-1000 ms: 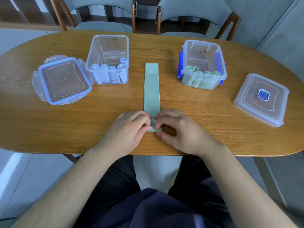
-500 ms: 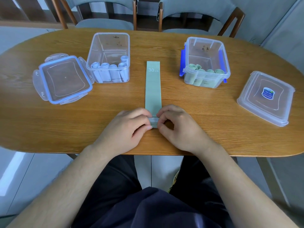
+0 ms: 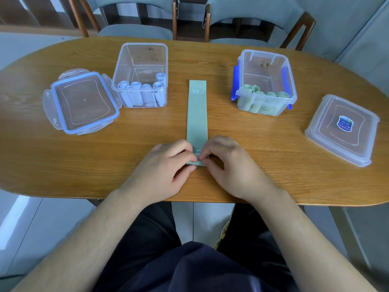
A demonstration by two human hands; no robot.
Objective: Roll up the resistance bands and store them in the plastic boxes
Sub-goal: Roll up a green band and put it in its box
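"Wooden oval table (image 3: 273, 157), two grey chairs (image 3: 134, 30) on its far side. That's all my feed shows of the room."

"Where's the band?"

"The green band (image 3: 197, 114) lies flat down the middle of the table, between the two boxes, with its '30 LB' end pointing away from me. The near end is curled into a small first turn, close to the table edge."

"And your hands?"

"My left hand (image 3: 166, 171) and right hand (image 3: 233, 169) are both clamped on that curl. They pinch it from either side, fingertips almost meeting over it."

"How far along are we?"

"Far along on the whole job, I'd say, but early on this band. The left box (image 3: 143, 60) holds several pale rolls (image 3: 141, 91) standing on end. The right box (image 3: 265, 66), the one with blue clips, holds several green rolls (image 3: 263, 98). Most of this band is not yet rolled."

"So what's left?"

"As I judge it: roll this one to its far end and put it with the green ones. The lids may follow. The blue-rimmed lid (image 3: 84, 102) lies just left of the left box, the stickered lid (image 3: 328, 133) at the far right, both off. I see no other loose band."
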